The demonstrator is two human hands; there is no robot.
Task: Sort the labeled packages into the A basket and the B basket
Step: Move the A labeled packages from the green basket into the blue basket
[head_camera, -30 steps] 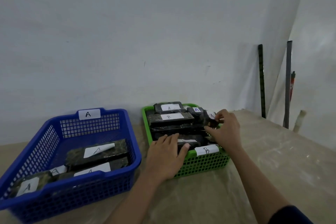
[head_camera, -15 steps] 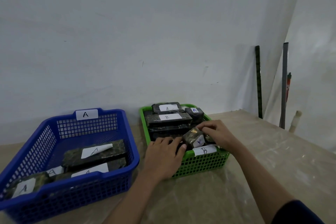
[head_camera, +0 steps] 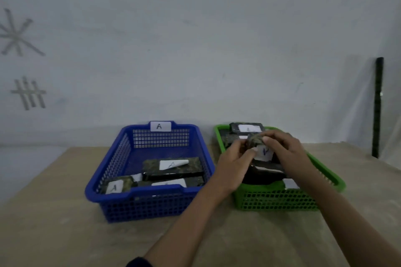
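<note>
Green plastic mesh makes up the basket (head_camera: pixel 282 199) on my right, and both my hands are raised over it with one small package (head_camera: pixel 257 141) held between them. My right hand (head_camera: pixel 288 149) curls over the package from the right, fingers wrapped across its dark, mottled top, while my left hand (head_camera: pixel 233 162) meets it from the left with the fingertips pinching its near edge. A white label (head_camera: pixel 265 153) hangs down on the side of the package that faces me, with a blue mark on it that I cannot read for sure. Below my hands the green basket holds more dark packages; the one at the far end (head_camera: pixel 246 128) shows a white label, and another long one (head_camera: pixel 267 169) lies just under my wrists. A white tag (head_camera: pixel 290 184) sits on the near rim of this basket, partly hidden by my right forearm. Just beside it on the left, not quite touching, stands the blue basket (head_camera: pixel 152 206), with a white tag marked A (head_camera: pixel 160 126) on its far rim. Inside it lie three dark packages with white labels: one across the middle (head_camera: pixel 173 167), one at the near left corner (head_camera: pixel 116 186) marked A, and one along the near wall (head_camera: pixel 173 182). Both baskets rest on a pale wooden table (head_camera: pixel 65 234) against a white wall (head_camera: pixel 195 50), where a dark rod (head_camera: pixel 378 106) leans at the right.
</note>
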